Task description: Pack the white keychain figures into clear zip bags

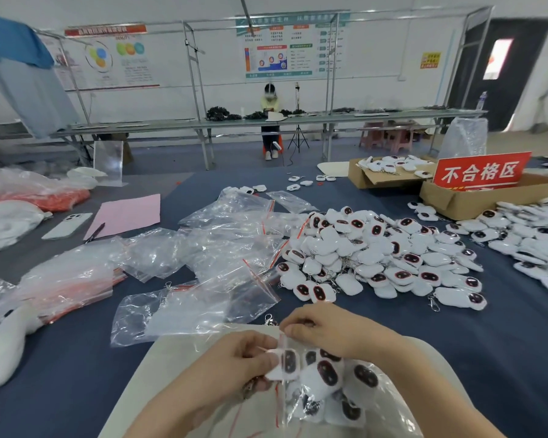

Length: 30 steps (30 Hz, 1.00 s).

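Fingers: left fingers [260, 358] are curled round one keychain figure [287, 363], thumb on its white edge; right fingers [293, 324] pinch the red-striped mouth of the zip bag [329, 399].
Left hand [234, 352]: nearer the camera than the heap [377, 254], holding the figure at the bag's opening.
Right hand [326, 330]: just beside the left, also on the near side of the heap, gripping the bag's rim.
Zip bag: near side of the heap, lying on a pale board [171, 361], with several white figures already inside.
Heap: loose white figures with dark red-rimmed faces and metal clips, piled on the table [76, 358].
Table: covered in dark blue cloth.
Empty bags [228, 235]: scattered and crumpled left of the heap, touching its edge.
Pink sheet [127, 213]: further left of the heap, with a pen [94, 233] and a phone [67, 226] beside it.
Second pile [532, 241]: right of the heap, close by.
Cardboard boxes [475, 200]: behind the heap to the right, one bearing a red sign [481, 172].
Room: well behind the heap, a long bench [329, 116] where a person [269, 121] sits; white wall with posters [285, 45]; dark door [503, 71] at the far right.
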Tool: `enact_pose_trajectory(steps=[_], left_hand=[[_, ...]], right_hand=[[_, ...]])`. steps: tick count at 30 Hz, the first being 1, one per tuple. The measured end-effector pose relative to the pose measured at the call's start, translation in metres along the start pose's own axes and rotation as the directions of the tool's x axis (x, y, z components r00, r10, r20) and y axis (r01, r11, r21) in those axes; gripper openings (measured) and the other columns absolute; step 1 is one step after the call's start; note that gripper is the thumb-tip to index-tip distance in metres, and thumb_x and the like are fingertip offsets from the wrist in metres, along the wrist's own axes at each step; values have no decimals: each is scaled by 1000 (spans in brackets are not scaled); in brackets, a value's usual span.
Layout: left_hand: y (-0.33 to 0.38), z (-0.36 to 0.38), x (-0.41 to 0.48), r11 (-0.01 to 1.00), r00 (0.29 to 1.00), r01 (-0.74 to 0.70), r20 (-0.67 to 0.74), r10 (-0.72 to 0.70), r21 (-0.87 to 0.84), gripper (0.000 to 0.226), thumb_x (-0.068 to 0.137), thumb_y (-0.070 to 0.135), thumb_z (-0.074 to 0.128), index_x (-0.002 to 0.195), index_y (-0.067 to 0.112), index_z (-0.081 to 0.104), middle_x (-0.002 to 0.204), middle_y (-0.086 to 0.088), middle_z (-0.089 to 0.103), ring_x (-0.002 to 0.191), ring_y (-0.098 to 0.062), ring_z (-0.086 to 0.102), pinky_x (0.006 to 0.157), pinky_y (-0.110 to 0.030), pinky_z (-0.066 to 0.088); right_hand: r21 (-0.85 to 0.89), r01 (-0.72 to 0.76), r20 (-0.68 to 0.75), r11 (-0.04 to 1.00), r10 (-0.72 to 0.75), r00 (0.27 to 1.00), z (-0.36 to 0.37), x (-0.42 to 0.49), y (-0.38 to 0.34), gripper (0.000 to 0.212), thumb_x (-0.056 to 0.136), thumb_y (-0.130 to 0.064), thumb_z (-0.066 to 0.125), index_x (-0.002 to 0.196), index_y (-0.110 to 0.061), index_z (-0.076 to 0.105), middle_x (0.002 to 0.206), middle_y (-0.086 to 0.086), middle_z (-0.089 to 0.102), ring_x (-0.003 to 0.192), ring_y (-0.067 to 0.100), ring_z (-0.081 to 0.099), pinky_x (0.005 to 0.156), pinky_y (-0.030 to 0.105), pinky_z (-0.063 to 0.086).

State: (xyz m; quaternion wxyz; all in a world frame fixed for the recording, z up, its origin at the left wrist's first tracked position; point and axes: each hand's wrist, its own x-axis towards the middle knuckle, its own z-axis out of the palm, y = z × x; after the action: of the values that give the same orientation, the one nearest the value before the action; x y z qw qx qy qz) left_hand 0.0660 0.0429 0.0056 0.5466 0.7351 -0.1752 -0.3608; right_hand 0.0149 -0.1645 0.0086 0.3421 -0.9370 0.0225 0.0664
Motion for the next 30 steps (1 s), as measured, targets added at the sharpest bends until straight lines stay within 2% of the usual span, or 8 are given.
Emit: enact_pose_trajectory(steps=[3,7,10,16,19,24,27,30], left_hand=[[3,13,3,995,999,5,-31,-8,-100,18,95,-4,63,113,-9,62,69,-10,68,50,-12,60,43,-19,42],[2,24,5,965,1000,-19,7,22,-263,17,93,-14,59,108,-18,66,92,-30,63,75,-30,58,64,-33,49],[2,31,7,944,999,-30,-28,23,-330,14,92,-16,58,100,-13,69,84,-24,68,72,-28,64,66,-29,60],[5,25,12,989,989,-108,-112,96,-104,19,97,-11,49,104,-6,67,80,-20,74,73,-27,67,75,-38,59],[4,13,21,981,958,-194,-220,182,-32,25,99,-12,42,99,-2,65,66,-7,71,60,-14,66,61,-25,57],[-10,23,45,940,874,-308,-347,341,147,32,99,-4,51,94,21,70,96,4,73,90,-8,68,90,-24,53],[-13,28,60,892,863,-305,-298,407,335,30,102,13,53,101,40,66,104,28,65,91,16,59,75,-2,43],[-9,26,80,849,868,-296,-248,430,438,24,105,25,50,115,44,61,105,35,56,93,22,55,72,-2,43]], right_hand=[[47,-19,-7,999,19,1000,0,-1,1,17,99,-38,57,104,-35,72,90,-21,69,82,-9,60,77,19,46],[85,-32,-47,996,36,998,-1,-4,5,14,96,-40,60,86,-45,68,89,-26,71,88,-7,64,79,19,49],[131,-7,-79,991,17,997,-3,-4,3,14,95,-38,61,88,-43,71,88,-35,69,89,-13,62,75,8,42],[239,24,-134,971,8,991,-4,-5,8,15,96,-34,61,93,-37,76,93,-27,73,90,-10,64,76,5,43],[349,27,-221,937,54,974,-3,-4,14,16,97,-35,60,99,-33,76,92,-18,74,82,-5,65,74,11,46],[339,-60,-501,939,234,833,1,3,30,18,98,-33,54,109,-40,66,103,-19,62,92,9,63,77,21,49],[259,-200,-542,945,314,780,2,8,43,35,97,-44,56,131,-35,55,124,-4,48,103,13,54,89,29,42],[229,-237,-466,944,320,825,-2,12,52,48,94,-51,60,138,-34,52,133,-1,41,110,15,53,93,27,39]])
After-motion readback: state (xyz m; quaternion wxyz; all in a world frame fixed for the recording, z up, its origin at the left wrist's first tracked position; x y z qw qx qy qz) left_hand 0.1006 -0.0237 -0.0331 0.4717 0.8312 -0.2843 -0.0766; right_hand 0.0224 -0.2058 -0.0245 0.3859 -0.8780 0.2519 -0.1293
